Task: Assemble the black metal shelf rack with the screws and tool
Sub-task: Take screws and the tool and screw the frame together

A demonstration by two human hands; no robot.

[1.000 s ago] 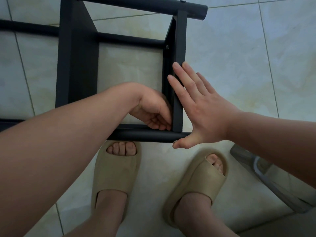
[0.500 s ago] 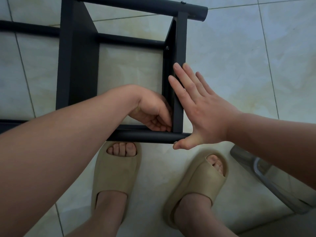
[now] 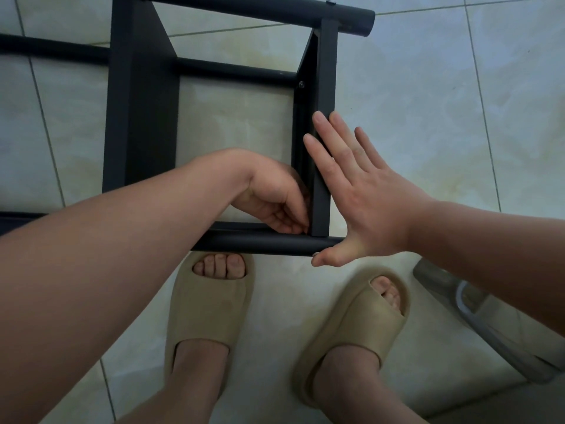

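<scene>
The black metal shelf rack (image 3: 140,117) was laid on pale floor tiles (image 3: 428,117), long tubes running left-right, with open floor to its right. Its right end was pressed by the flat, straight-fingered right hand (image 3: 367,203). The left hand (image 3: 272,197) was curled inside its near corner, hold unseen.

black metal shelf rack (image 3: 140,117), partly assembled, standing on tiled floor, screw (image 3: 301,84) in upright

The rack (image 3: 140,117) leaves an open bay, hemmed by crossbars (image 3: 235,70).

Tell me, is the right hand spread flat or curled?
Spread flat: the right hand presses straight fingers on the black metal rack's flat side bar.
</scene>
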